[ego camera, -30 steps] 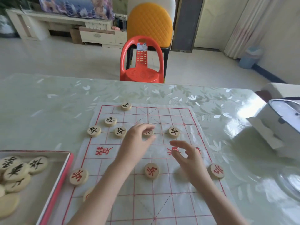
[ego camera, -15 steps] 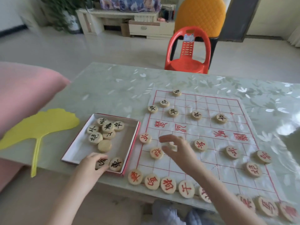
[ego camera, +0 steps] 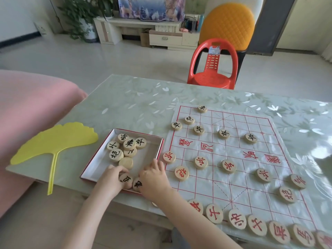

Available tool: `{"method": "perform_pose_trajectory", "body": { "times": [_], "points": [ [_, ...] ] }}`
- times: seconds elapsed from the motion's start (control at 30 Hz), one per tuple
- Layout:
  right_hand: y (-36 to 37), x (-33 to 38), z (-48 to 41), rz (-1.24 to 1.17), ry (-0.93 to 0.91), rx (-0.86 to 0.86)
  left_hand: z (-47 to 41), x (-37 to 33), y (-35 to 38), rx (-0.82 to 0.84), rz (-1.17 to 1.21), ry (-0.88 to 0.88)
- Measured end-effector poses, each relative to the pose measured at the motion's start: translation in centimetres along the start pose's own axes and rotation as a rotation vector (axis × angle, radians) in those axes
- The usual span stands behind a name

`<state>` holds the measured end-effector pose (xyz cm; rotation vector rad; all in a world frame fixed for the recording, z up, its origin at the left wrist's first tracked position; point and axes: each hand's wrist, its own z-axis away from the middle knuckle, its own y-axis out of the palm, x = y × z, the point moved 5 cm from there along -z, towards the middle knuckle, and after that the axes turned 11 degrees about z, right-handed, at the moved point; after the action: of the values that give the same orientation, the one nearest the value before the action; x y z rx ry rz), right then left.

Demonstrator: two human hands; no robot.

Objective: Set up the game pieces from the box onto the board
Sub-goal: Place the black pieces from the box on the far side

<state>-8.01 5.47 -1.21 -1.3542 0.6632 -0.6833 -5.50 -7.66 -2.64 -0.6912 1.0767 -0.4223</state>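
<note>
The shallow red-rimmed box [ego camera: 98, 165] lies left of the board and holds several round wooden pieces with black characters [ego camera: 129, 143]. My left hand [ego camera: 110, 178] reaches into the box's near edge, its fingers curled over a black-lettered piece [ego camera: 126, 179]. My right hand [ego camera: 155, 179] is beside it at the near right corner, fingertips pinching another black-lettered piece [ego camera: 137, 185]. The white board with red grid [ego camera: 237, 164] carries red-lettered pieces [ego camera: 201, 162] on the near half and black-lettered pieces [ego camera: 223, 133] on the far half.
A yellow leaf-shaped fan [ego camera: 53, 141] lies left of the box. A pink cushion [ego camera: 30, 108] borders the table's left end. A red plastic chair [ego camera: 213, 69] stands beyond the far edge. Red pieces line the table's near edge [ego camera: 237, 221].
My right hand has come off the board and down into the box beside my left hand. The view has swung left from the board to the box.
</note>
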Motion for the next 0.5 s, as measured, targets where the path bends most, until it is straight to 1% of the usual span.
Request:
{"method": "perform_pose_trajectory", "body": {
  "times": [0.07, 0.13, 0.17, 0.23, 0.3, 0.33, 0.4, 0.5],
  "points": [
    [0.1, 0.0, -0.1, -0.079, 0.017, -0.011, 0.2, 0.2, 0.1, -0.035, 0.045, 0.014],
    [-0.1, -0.3, 0.2, -0.260, 0.052, -0.042, 0.5, 0.2, -0.1, -0.109, 0.119, 0.041],
    [-0.3, -0.8, 0.5, -0.415, 0.090, -0.071, 0.7, 0.1, -0.2, -0.139, 0.178, 0.057],
    [-1.0, -2.4, 1.2, -0.877, 0.225, -0.093, 1.0, -0.6, -0.5, -0.152, 0.398, 0.079],
    [-2.0, -4.2, 1.9, -1.320, 0.300, -0.123, 1.4, -2.0, -0.5, -0.111, 0.650, 0.065],
    [-2.4, -5.3, 2.2, -1.481, 0.319, -0.124, 1.5, -2.8, -0.3, -0.086, 0.729, 0.069],
    [-3.1, -7.3, 3.0, -1.724, 0.321, -0.068, 1.6, -4.3, 0.3, -0.044, 0.756, 0.092],
    [-3.4, -10.0, 4.4, -1.954, 0.291, 0.026, 1.8, -7.3, 1.3, -0.011, 0.611, 0.157]
  ]
}}
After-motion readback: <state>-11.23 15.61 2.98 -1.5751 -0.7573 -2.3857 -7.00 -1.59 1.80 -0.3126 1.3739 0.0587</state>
